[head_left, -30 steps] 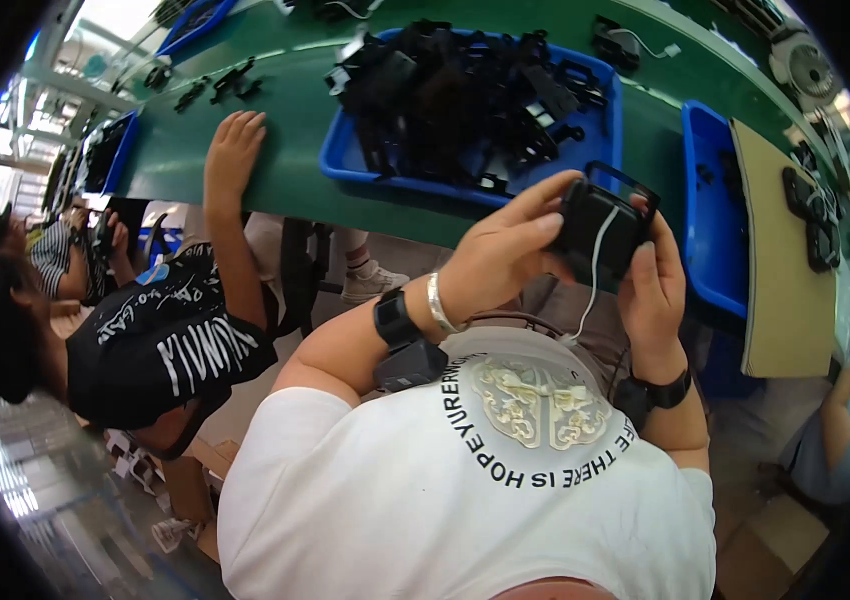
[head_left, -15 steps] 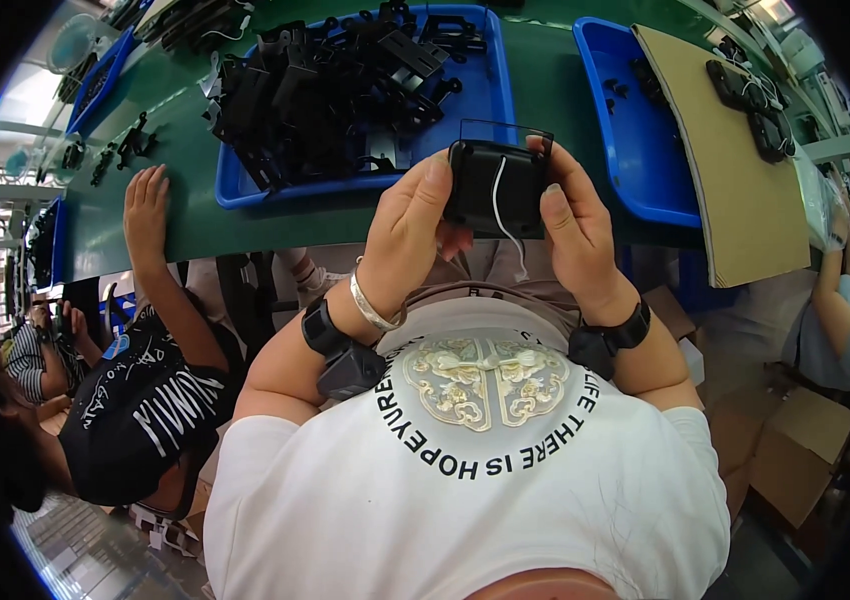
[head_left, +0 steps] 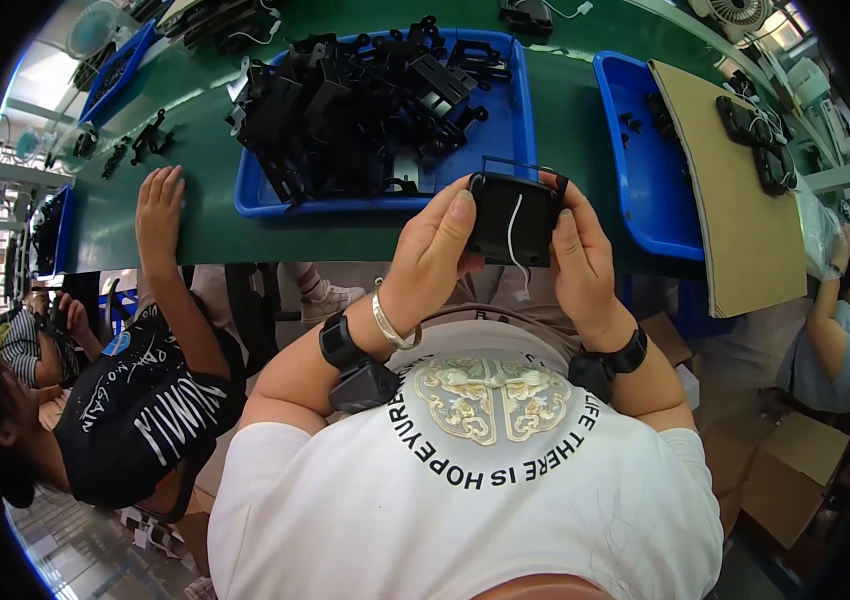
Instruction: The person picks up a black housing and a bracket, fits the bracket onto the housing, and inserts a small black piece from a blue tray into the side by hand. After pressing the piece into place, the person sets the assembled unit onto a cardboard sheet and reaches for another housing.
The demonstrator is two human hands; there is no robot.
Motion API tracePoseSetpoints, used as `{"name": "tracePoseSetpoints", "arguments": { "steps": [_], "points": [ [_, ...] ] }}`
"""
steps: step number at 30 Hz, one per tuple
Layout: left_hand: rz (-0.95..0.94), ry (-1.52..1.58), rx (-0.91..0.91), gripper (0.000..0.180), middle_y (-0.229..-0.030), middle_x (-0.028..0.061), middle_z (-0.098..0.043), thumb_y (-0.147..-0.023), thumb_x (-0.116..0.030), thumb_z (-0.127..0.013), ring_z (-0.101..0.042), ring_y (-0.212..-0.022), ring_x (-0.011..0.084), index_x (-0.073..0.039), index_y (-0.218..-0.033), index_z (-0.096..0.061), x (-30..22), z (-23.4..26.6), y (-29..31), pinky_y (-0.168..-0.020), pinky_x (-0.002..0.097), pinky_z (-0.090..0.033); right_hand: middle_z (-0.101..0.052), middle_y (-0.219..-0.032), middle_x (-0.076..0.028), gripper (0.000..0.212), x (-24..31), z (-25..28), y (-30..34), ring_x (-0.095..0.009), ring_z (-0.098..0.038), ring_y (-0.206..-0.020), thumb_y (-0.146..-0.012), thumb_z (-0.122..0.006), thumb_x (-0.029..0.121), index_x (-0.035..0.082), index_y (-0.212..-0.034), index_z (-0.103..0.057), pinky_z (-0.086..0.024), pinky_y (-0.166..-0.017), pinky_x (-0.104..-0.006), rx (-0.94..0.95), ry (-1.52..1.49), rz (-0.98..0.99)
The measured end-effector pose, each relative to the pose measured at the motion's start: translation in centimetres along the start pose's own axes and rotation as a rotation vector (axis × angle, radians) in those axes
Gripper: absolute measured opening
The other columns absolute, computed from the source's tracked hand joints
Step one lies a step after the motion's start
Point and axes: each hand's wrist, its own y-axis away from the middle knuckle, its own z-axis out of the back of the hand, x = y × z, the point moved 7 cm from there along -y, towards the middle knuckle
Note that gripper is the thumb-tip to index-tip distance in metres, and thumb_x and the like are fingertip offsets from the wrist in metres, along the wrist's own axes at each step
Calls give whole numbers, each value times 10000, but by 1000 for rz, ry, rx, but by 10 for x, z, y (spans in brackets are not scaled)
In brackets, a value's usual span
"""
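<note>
Between both hands I hold a black box-shaped device (head_left: 495, 222) with a thin black bracket (head_left: 505, 162) along its far edge. My left hand (head_left: 432, 240) grips its left side, thumb lying on the top face. On the opposite side, my right hand (head_left: 583, 250) clasps the edge and the bracket's right end, with its thumb near the corner. A white cable (head_left: 511, 235) runs across the face and hangs down to a small connector over my lap. The underside and some fingertips are hidden.
Beyond my hands sits a blue tray (head_left: 515, 120) heaped with black metal brackets (head_left: 345, 110). Another blue tray (head_left: 635, 190) stands to its right, partly under a cardboard sheet (head_left: 735, 230) bearing black devices (head_left: 753, 140). At left, a co-worker's hand (head_left: 159, 215) rests on the green table.
The whole view has shifted, so trays and table sit lower in the picture. My hands keep the same hold on the device, which appears slightly lower and to the right.
</note>
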Motion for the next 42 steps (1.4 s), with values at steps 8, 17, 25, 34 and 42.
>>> {"name": "tracePoseSetpoints", "arguments": {
  "steps": [8, 17, 25, 34, 42],
  "points": [
    [16, 113, -89, 428, -831, -32, -567, -975, -312, -364, -511, -681, 7, -11, -1271, -436, -6, -7, 3, -520, 142, -427, -478, -1224, -90, 423, 19, -4, 1, -129, -481, -1089, -980, -343, 228, -23, -1321, -337, -384, -936, -253, -63, 157, 115],
    [54, 226, 8, 431, -883, -10, -566, -972, -310, -372, -542, -739, 24, -23, -1291, -413, -5, -3, 1, -590, 160, -482, -476, -1228, -86, 404, 10, 0, -5, -131, -492, -1088, -984, -331, 213, -21, -1313, -340, -402, -932, -256, -32, 28, 6],
    [-36, 97, -55, 439, -881, 1, -569, -969, -330, -375, -521, -653, 24, -31, -1288, -414, -19, -8, 3, -517, 153, -434, -504, -1188, -68, 391, 25, -6, -15, -105, -494, -1062, -986, -328, 202, -9, -1315, -348, -398, -914, -235, -24, 87, -11],
    [-150, 332, 79, 456, -914, 43, -579, -967, -321, -378, -548, -639, 74, -27, -1315, -362, -50, -5, -11, -505, 171, -423, -520, -1148, -51, 386, 62, -13, -59, -86, -489, -1024, -983, -349, 228, -3, -1290, -394, -389, -891, -215, 104, 211, -64],
    [-309, 202, -7, 484, -982, 75, -587, -966, -324, -372, -581, -720, 120, -3, -1325, -332, -63, 6, -5, -551, 206, -450, -533, -1137, -54, 389, 72, -32, -73, -88, -497, -1013, -978, -371, 244, -8, -1270, -420, -388, -895, -216, 164, 70, -25]
  ]
}}
